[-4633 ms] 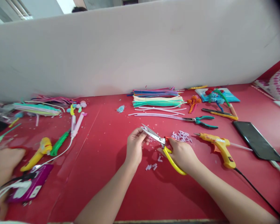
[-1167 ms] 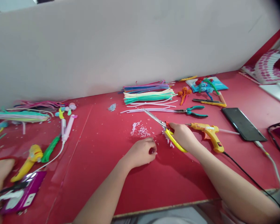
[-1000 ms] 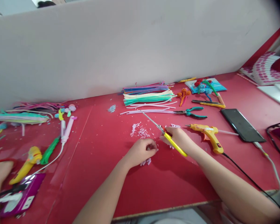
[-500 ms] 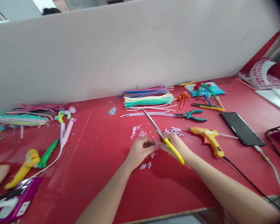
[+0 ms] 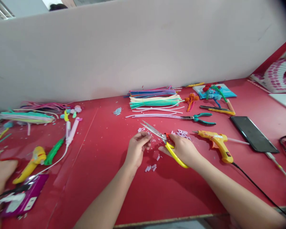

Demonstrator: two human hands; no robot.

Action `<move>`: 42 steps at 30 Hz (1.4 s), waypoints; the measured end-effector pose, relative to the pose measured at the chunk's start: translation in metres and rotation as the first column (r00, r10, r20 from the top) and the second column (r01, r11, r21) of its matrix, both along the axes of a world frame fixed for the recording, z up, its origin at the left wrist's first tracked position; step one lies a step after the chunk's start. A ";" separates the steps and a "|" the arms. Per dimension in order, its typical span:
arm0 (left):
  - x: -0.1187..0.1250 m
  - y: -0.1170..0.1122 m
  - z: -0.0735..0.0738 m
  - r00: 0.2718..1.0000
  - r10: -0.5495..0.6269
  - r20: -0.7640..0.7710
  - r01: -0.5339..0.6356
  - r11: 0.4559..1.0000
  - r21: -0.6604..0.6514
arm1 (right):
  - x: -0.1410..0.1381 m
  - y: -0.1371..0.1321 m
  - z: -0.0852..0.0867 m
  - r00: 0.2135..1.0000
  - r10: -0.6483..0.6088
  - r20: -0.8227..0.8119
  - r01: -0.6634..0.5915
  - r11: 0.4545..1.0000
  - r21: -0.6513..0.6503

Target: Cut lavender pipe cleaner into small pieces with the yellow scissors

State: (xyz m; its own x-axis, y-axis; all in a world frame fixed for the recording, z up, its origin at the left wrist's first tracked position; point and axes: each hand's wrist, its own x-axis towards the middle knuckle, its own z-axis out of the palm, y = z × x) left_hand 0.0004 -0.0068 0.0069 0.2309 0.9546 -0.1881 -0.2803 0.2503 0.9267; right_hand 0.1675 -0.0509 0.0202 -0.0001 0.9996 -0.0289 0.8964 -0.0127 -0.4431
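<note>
1. The right hand (image 5: 184,149) is closed around the handles of the yellow-handled steel scissors (image 5: 168,147). Its fingers are through the loops, and the blades point up and to the left.
2. The left hand (image 5: 136,149) has thumb and fingertips (image 5: 146,137) pinched together just beside the scissor blades. Whether a scrap sits in that pinch is too small to tell.
3. Both hands hover low over the red table (image 5: 105,165), near its middle and close to each other.
4. Short cut lilac pieces (image 5: 151,167) lie on the table just below the hands. A second small heap of lilac pieces (image 5: 182,133) lies just beyond the right hand.
5. To the right of that hand lies a yellow hot glue gun (image 5: 219,145) with its nozzle pointing left and a black cord trailing toward the table's edge.
6. Farther back, teal-handled pliers (image 5: 201,118) lie at the end of several long lilac pipe cleaners (image 5: 154,115).
7. Behind those, a stacked bundle of cream, mint and purple pipe cleaners (image 5: 155,100) lies near the white partition board (image 5: 143,51).
8. A black phone (image 5: 254,138) lies flat to the right of the glue gun.
9. At the far left, another person's hand (image 5: 1,173) rests by a purple device (image 5: 26,197), well apart from the scissors.
</note>
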 end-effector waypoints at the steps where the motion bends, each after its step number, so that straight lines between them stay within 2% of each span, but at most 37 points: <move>1: -0.001 0.001 0.000 0.999 0.012 0.034 -0.012 1.000 -0.002 | -0.001 0.000 -0.002 0.999 0.005 0.036 -0.004 1.000 -0.014; 7: -0.004 0.006 -0.003 0.983 0.098 0.155 -0.099 0.995 -0.002 | -0.009 -0.002 -0.011 0.988 0.013 0.154 -0.006 0.999 -0.044; 13: -0.005 0.007 -0.006 0.974 0.112 0.197 -0.109 0.994 -0.024 | -0.011 -0.003 -0.016 0.982 0.011 0.190 -0.006 1.000 -0.027; 28: -0.004 0.007 -0.005 0.966 0.131 0.223 -0.127 0.991 -0.031 | -0.012 -0.004 -0.017 0.974 0.021 0.225 -0.016 1.000 -0.024; 36: -0.005 0.006 -0.002 0.965 0.135 0.224 -0.132 0.991 -0.031 | -0.013 -0.004 -0.015 0.973 0.018 0.232 -0.003 0.998 -0.065; 42: -0.004 0.005 -0.001 0.964 0.145 0.222 -0.144 0.989 -0.023 | -0.012 -0.005 -0.015 0.967 0.011 0.255 -0.005 1.000 -0.023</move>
